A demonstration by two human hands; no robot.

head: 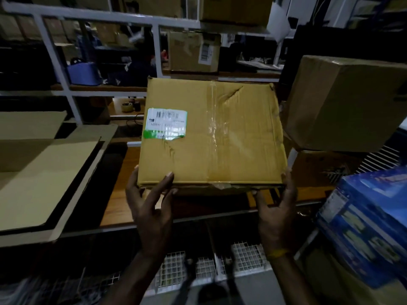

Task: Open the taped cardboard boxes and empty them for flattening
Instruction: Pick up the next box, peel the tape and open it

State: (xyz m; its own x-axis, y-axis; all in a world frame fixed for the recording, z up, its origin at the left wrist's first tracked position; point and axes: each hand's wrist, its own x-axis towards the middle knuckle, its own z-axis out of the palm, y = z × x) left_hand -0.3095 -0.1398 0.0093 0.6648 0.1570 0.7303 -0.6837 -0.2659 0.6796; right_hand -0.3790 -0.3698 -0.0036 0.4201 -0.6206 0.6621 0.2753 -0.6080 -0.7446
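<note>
Both hands hold the taped cardboard box [211,135] up at its near edge: left hand [152,208] with thumb on top, right hand [275,214] cupping the near right corner. Clear tape [214,133] still seals the seam beside the shipping label [165,123]. Step in hand: fetching; next, probably set it down and slit the tape.

Both forearms are bare to the lower edge of the frame, with no sleeve showing on either one. The left hand [152,208] is bare: no glove, ring or watch can be seen on it. The right hand [275,216] is bare as well, and a thin yellow band [278,253] circles its wrist. The fingers [165,183] have short nails. The dim light hides finer detail.
</note>
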